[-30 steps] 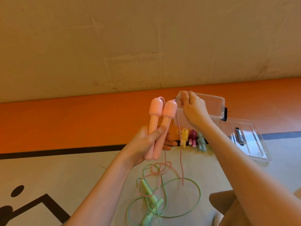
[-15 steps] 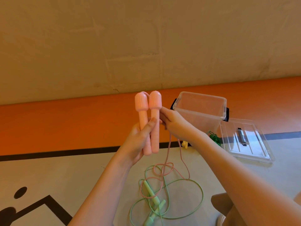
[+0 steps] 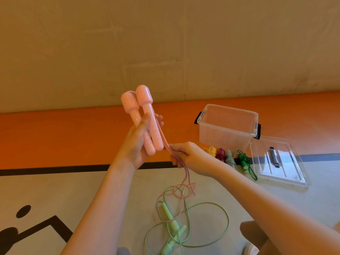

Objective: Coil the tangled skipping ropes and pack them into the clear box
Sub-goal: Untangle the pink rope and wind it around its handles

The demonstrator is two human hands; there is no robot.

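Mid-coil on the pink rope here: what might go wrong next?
The pink cord loops over the green rope on the floor, so pulling with the right hand may drag or knot both. The left hand holds both pink handles low down; a sharp tug might slip one loose.

Pastel ropes showing against a grey and orange floor

Pale pink plastic handles [image 3: 145, 118] and cord are glowing; a mint-green rope [image 3: 185, 225] is lying tangled; the clear plastic box [image 3: 228, 127] is showing black latches.
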